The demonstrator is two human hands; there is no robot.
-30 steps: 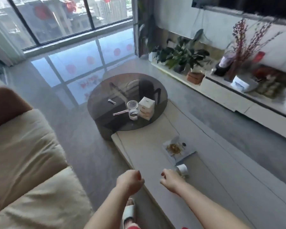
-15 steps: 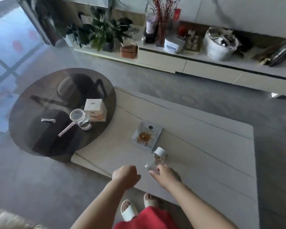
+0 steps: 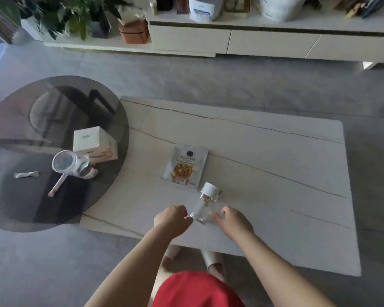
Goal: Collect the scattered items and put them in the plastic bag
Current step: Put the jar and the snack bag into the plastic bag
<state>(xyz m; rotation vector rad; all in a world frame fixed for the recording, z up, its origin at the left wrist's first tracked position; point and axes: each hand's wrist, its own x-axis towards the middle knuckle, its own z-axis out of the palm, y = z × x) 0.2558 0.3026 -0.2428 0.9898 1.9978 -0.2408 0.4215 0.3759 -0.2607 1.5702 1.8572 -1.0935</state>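
Observation:
A clear bottle (image 3: pixel 201 210) with a white cap (image 3: pixel 210 189) lies on its side on the beige table (image 3: pixel 275 173), with small yellow pieces inside near the cap. My left hand (image 3: pixel 173 220) is a closed fist against the bottle's base. My right hand (image 3: pixel 233 220) has its fingers apart, their tips at the bottle's right side. A snack pouch (image 3: pixel 186 167) lies flat just beyond the cap. On the round dark glass table (image 3: pixel 9 207) sit a white box (image 3: pixel 93 142), a lidded clear jar (image 3: pixel 64 161), a pink stick (image 3: pixel 57 189) and a silver sachet (image 3: pixel 26 175). I see no plastic bag.
A long low cabinet (image 3: pixel 253 41) with bags and boxes on top runs along the far wall. Potted plants (image 3: pixel 75 14) and a terracotta pot (image 3: pixel 133 32) stand at its left. Grey floor lies between it and the tables. My slippered feet (image 3: pixel 171 255) are under the near table edge.
The view has swung right and down toward the beige table. Both hands have moved forward to either side of the lying bottle, and the right hand's fingers have spread.

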